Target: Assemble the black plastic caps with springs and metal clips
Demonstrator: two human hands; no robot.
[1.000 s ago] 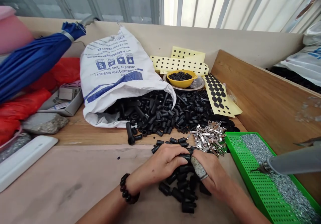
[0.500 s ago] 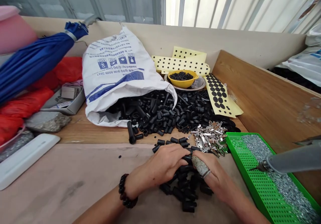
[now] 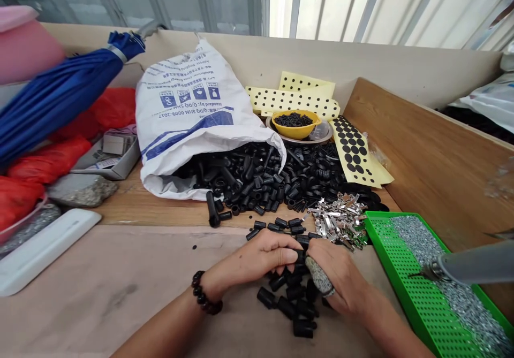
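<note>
My left hand [image 3: 263, 256], with a dark bead bracelet [image 3: 204, 294] at the wrist, is closed on a short black plastic cylinder [image 3: 300, 258]. Pressed up against the cylinder's other end is my right hand [image 3: 341, 272], fingers curled and one digit wrapped in speckled grey tape [image 3: 318, 275]. What lies within the right fingers is hidden. Several similar black cylinders [image 3: 304, 328] lie loose beneath and in front of both hands. Just beyond the right hand is a heap of shiny metal clips [image 3: 339, 219].
A white sack [image 3: 193, 112] spills black parts behind the hands. On the right, a green tray [image 3: 385, 256] holds small metal pieces under a grey power screwdriver [image 3: 474, 264]. A yellow bowl [image 3: 295, 128] stands at the back. Left are a white bar [image 3: 48, 251], a stone [image 3: 82, 189] and a blue umbrella [image 3: 68, 90].
The view has shifted slightly, so the surroundings sit a little further right. My left thumb now lies straighter along the cylinder, and the right hand has turned slightly. Both hands stay together.
</note>
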